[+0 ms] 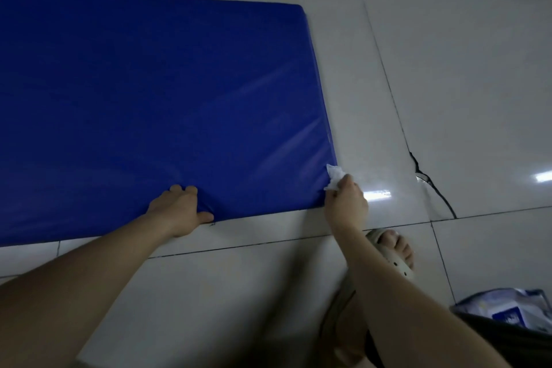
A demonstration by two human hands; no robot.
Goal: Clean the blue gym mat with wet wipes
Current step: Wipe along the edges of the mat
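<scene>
Blue gym mat [149,98] lies flat on the pale tiled floor [448,69], running out of view at left; near right corner is closest to the person. Cover looks glossy, with streaked sheen toward that corner.

Left hand [179,212] grips the mat's near edge, fingers on top and thumb against the side, puckering the cover. Probably there to pin the mat so it won't slide on the slick tile under wiping pressure.

Right hand [346,203] pinches a bunched white wet wipe [334,178], pressed to the mat's near right corner. Bunching gives a firmer pad for edge work, I'd judge.

Foot in a pale perforated sandal [394,263] planted just right of the arm, person crouched low. Dark crack [418,167] in one tile.

Blue-and-white soft pack [504,311] at lower right within reach, likely the wipes. Print too blurred to read; no brand legible anywhere.
</scene>
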